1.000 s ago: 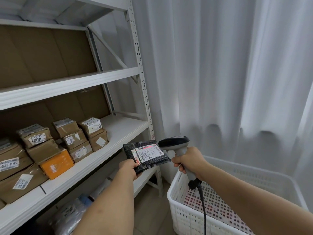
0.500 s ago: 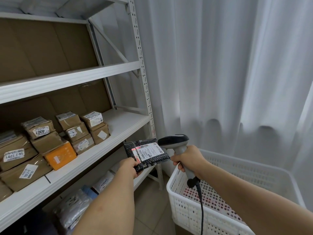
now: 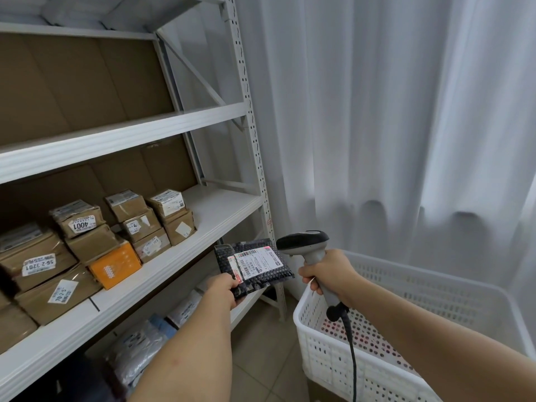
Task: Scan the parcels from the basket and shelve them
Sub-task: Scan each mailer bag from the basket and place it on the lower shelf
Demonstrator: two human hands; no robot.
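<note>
The left hand (image 3: 224,287) pinches a dark, flat parcel (image 3: 255,266) by its near corner, which leaves the white label (image 3: 258,261) facing up and uncovered. The parcel hangs in the air between the shelf unit and the basket, at about 6 o'clock in the head view. The right hand (image 3: 327,271) is wrapped around the grip of a corded scanner (image 3: 304,245), whose head sits just beside the parcel's right edge and aims toward the label. A small red dot glows near the left thumb, at the label's lower left; that looks like the scan beam, so the barcode read is probably under way or slightly off target.

The white perforated basket (image 3: 319,329) stands on the floor at 5 o'clock, close under the right forearm, likely so each pick is short. The middle shelf (image 3: 226,210) at 9 o'clock carries stacked brown boxes (image 3: 150,219) on its left, with bare board to the right of them, a plausible landing spot.

The label print is too small to read. The scanner's trigger finger is hidden behind the grip. The basket's far right is cut off, and the arm hides part of its floor, so I cannot tell whether parcels remain. The bags (image 3: 139,346) on the lower shelf are blurred.
</note>
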